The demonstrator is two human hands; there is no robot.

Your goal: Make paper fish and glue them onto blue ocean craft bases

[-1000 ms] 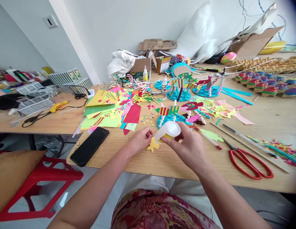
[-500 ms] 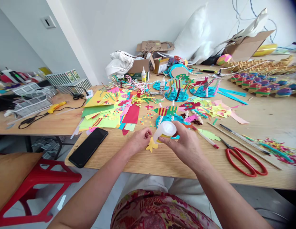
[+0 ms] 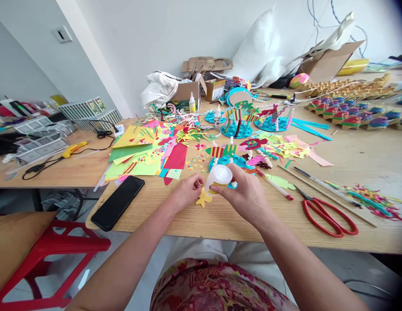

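Overall, a wooden tabletop (image 3: 220, 220) carries the work. Coloured paper sheets (image 3: 132, 149) lie heaped at its left. Red-handled scissors (image 3: 314, 202) lie at right, near the front edge. Straight ahead, a blue base (image 3: 235, 162) bears upright paper fish (image 3: 220, 151), partly hidden behind the right hand (image 3: 248, 194). Right grip: clamped around a white bottle (image 3: 217, 177), tilted, its round bottom turned up toward the camera; nozzle hidden. Left hand (image 3: 188, 190): fingers bent, tips just beside the star; whether that grip is closed on an edge, cannot tell. Black phone (image 3: 118, 203) lies left of both hands. Smallest item: a yellow star (image 3: 204, 198), between the hands, near the front edge.
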